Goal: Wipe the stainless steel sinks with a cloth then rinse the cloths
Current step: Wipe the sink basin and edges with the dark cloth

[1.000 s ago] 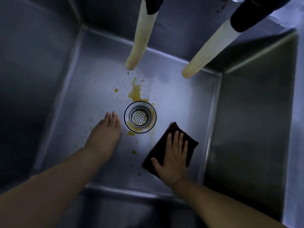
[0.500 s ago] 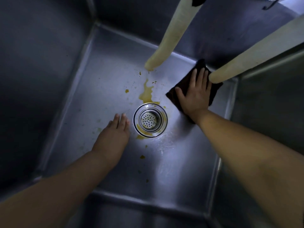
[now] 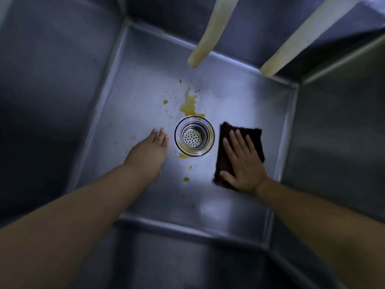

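Our right hand (image 3: 242, 163) presses the dark cloth (image 3: 253, 135) flat-fingered at the drain's (image 3: 194, 136) three o'clock; our left hand (image 3: 149, 150) rests released at nine.

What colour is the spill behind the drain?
Yellowish-brown spill, clearest in the head view.

Just 1 view here, my head camera, staring steeply down into the sink (image 3: 133, 84) from close above, drain (image 3: 194, 136) near centre, my forearms entering from below.

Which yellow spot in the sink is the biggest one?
The biggest is the long yellow splash just beyond the drain, under the nearer hose. The other spots, like the small drop near the cloth, are only dots.
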`<state>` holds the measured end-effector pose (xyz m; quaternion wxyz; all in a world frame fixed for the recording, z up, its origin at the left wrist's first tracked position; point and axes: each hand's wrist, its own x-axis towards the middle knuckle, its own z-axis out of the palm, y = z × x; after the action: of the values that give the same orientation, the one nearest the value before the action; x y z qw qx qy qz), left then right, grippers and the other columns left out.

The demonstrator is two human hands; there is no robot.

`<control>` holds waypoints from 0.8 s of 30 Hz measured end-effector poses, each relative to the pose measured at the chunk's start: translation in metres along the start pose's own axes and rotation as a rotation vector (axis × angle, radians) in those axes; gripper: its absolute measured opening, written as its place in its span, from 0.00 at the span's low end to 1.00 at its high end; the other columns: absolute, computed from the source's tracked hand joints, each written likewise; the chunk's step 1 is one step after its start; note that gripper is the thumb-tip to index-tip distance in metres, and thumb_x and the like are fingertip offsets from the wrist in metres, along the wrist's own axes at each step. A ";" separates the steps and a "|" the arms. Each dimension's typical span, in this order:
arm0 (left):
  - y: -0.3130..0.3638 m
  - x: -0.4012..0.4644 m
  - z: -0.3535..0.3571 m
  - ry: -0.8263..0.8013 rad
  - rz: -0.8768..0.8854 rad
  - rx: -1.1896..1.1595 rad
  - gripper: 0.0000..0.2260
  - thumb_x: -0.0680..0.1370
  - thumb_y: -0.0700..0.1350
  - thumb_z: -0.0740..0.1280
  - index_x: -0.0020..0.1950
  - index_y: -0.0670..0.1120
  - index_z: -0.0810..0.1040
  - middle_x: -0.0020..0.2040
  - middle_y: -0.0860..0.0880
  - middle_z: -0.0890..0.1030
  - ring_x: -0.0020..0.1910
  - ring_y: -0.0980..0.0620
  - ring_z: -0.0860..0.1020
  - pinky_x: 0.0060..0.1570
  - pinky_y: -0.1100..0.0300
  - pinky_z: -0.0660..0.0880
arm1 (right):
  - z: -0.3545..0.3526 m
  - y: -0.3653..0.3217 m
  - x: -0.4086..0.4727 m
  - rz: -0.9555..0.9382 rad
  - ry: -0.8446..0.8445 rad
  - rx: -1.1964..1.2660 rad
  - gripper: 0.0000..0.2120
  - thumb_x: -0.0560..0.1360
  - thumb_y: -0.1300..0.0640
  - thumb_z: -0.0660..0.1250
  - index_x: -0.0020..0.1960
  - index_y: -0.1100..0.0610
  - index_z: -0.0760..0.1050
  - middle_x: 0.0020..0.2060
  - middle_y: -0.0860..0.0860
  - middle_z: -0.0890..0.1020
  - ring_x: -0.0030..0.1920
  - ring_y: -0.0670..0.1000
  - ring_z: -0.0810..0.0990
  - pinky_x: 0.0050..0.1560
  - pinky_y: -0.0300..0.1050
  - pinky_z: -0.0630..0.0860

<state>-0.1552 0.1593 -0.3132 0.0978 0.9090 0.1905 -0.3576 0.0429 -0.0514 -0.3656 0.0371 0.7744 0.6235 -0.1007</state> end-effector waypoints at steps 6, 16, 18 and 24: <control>-0.031 -0.032 -0.020 0.155 0.083 0.118 0.38 0.75 0.49 0.66 0.77 0.44 0.46 0.78 0.45 0.42 0.77 0.49 0.44 0.73 0.52 0.49 | 0.019 -0.055 -0.078 -0.081 -0.078 -0.030 0.46 0.70 0.35 0.58 0.75 0.65 0.52 0.73 0.67 0.56 0.74 0.67 0.50 0.70 0.70 0.50; -0.107 -0.128 -0.038 0.665 0.068 0.230 0.26 0.67 0.44 0.70 0.63 0.35 0.73 0.69 0.35 0.69 0.69 0.38 0.65 0.64 0.37 0.60 | 0.008 -0.135 -0.009 0.179 -0.131 0.038 0.43 0.72 0.35 0.55 0.74 0.68 0.57 0.72 0.70 0.57 0.73 0.70 0.52 0.71 0.68 0.48; -0.123 -0.134 -0.037 0.703 0.075 0.265 0.21 0.71 0.45 0.63 0.61 0.36 0.72 0.67 0.35 0.70 0.67 0.37 0.67 0.65 0.38 0.58 | 0.006 -0.148 0.010 0.177 -0.121 0.044 0.43 0.73 0.36 0.55 0.74 0.67 0.56 0.73 0.69 0.56 0.74 0.68 0.50 0.72 0.67 0.46; -0.148 -0.149 -0.045 0.689 0.076 0.372 0.08 0.74 0.38 0.61 0.49 0.38 0.78 0.49 0.36 0.80 0.55 0.37 0.75 0.64 0.45 0.64 | -0.003 -0.181 0.061 0.147 -0.131 0.069 0.42 0.73 0.37 0.53 0.75 0.66 0.52 0.74 0.68 0.53 0.75 0.66 0.47 0.74 0.64 0.43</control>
<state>-0.2894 0.2666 -0.1844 -0.1253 0.9844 0.1104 -0.0560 -0.1205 0.0479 -0.3624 0.0585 0.8106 0.5576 -0.1692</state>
